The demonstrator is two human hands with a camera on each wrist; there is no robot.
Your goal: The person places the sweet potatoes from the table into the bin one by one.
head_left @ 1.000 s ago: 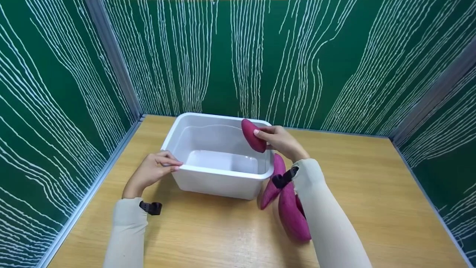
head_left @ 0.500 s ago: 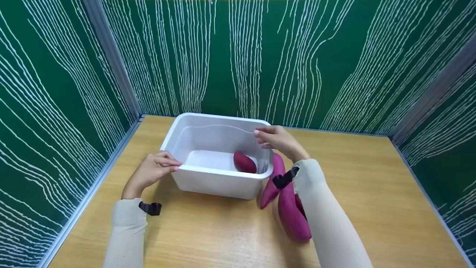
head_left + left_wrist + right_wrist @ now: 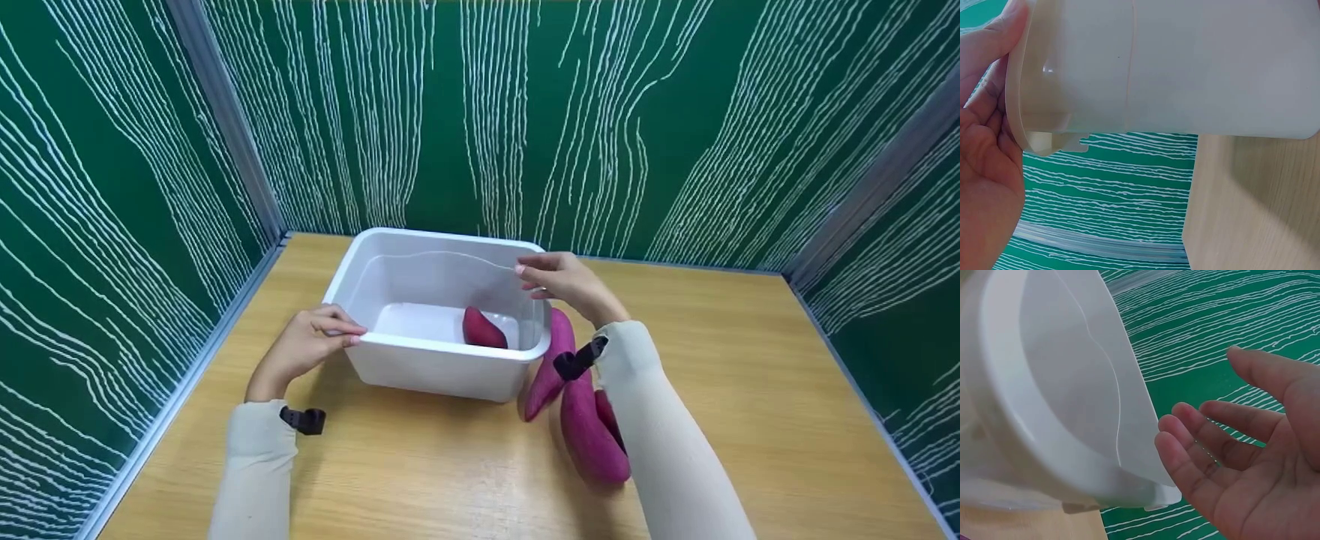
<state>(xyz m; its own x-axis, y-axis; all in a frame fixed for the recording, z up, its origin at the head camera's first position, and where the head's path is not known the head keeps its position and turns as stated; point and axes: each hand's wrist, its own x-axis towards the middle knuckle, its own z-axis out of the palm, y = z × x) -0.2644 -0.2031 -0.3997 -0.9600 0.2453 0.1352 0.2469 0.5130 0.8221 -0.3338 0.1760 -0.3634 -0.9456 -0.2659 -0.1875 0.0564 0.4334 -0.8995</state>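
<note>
Left hand is gripping tub by its rim, right hand is hanging loose-fingered at the far side, red potato lying inside, purple potatoes outside.

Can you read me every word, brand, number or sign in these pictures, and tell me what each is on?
There are none that I can read.
White tub: no lettering on the sides in view.
Red vegetable inside it: no label visible.
Green walls: white wavy lines, not writing.
Black wrist device: too small to tell.
</note>
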